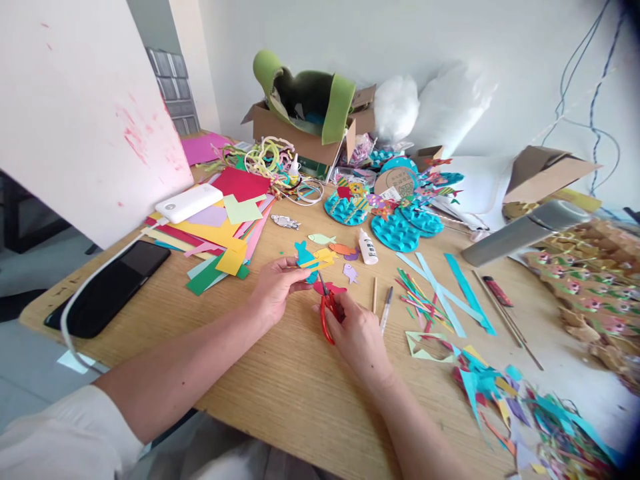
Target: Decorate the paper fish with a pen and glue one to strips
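Note:
Over the middle of the wooden table, my left hand [277, 290] pinches a blue paper fish [306, 259] with a thin yellow strip across it. My right hand [357, 330] is closed round the red handles of the scissors [327, 313], whose blades point up at the fish's lower edge. Just beyond lie cut paper fish: a pale green one [321, 239], an orange one [343, 249], a purple one [350, 273] and a crimson one [333, 288] partly behind the scissors. A white glue bottle [368, 247] lies to their right.
Coloured paper [230, 240], a power bank [189, 203] and a black phone [130, 273] lie left. Right are paper strips [440, 293], a pen [387, 310], a grey flask [525, 232] and scraps [500, 393]. Blue egg-tray pieces [395, 230] and a cardboard box [300, 140] stand behind.

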